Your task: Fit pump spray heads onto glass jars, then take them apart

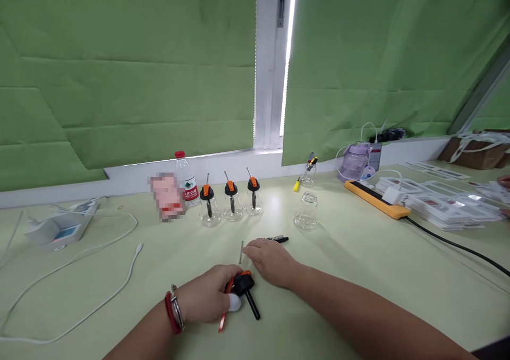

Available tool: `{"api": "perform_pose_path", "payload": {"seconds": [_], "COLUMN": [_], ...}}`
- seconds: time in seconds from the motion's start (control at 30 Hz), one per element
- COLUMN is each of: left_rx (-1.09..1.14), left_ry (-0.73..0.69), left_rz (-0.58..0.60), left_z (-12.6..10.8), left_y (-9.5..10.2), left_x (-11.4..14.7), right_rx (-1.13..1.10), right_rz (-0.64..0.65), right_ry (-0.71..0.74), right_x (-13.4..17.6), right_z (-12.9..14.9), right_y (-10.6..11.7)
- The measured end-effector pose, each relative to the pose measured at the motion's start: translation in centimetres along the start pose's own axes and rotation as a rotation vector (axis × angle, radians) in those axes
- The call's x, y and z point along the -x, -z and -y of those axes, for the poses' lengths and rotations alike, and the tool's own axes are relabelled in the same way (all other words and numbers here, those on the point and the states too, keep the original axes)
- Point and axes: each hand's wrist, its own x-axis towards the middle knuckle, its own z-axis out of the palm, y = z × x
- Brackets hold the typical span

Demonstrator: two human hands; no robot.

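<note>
My left hand (209, 295) is closed around a black-and-orange bottle cap (244, 282) with a black tube (252, 304) slanting down from it. A red strip-like piece (222, 322) sticks out below the same hand; its kind is unclear. One left finger has a white covering. My right hand (273, 262) is palm down just beyond the cap, its fingers together and the tips partly hidden. By those fingertips is a thin metal rod (241, 253); whether they grip it is unclear. Behind the right hand lies a black piece with a spring (279, 239).
Three glass bottles with black-and-orange caps (231, 203) stand ahead, beside a water bottle (187, 182). An uncapped glass bottle (306, 214) stands to the right. White cables (127, 280) cross the left side. A yellow power strip (376, 199) and card stacks (438, 206) are at right, near another person's hand.
</note>
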Motion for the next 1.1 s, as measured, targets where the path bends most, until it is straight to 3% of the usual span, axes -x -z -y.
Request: {"api": "perform_pose_path", "payload": {"seconds": [0.1, 0.23, 0.33, 0.43, 0.53, 0.6, 0.8, 1.1], "left_rx": [0.106, 0.322, 0.381, 0.324, 0.255, 0.200, -0.227, -0.225], "left_ry": [-0.022, -0.086, -0.098, -0.035, 0.124, 0.216, 0.217, 0.209], "left_rz": [-0.080, -0.108, -0.147, -0.335, -0.561, -0.599, -0.739, -0.696], "left_z": [0.0, -0.4, -0.2, 1.0, 2.6, 3.5, 3.6, 3.2], "left_y": [0.0, -0.2, 0.2, 1.2, 2.1, 2.3, 1.7, 0.5], "left_x": [-0.4, -0.7, -0.9, -1.3, -2.0, -2.7, -4.1, -3.9], "right_rx": [-0.304, -0.759, -0.947, -0.976, -0.985, -1.002, -0.985, -0.940], "right_rz": [-0.049, 0.089, -0.008, -0.253, -0.477, -0.559, -0.525, -0.527], "right_ry": [-0.102, -0.241, -0.400, -0.526, -0.607, -0.633, -0.628, -0.616], "right_x": [0.7, 1.0, 0.6, 0.1, -0.1, -0.1, 0.0, 0.1], "right_z": [1.1, 1.6, 0.9, -0.2, -1.1, -1.5, -1.3, -1.2], "right_y": [1.3, 1.3, 0.8, 1.4, 2.6, 3.0, 2.5, 2.4]}}
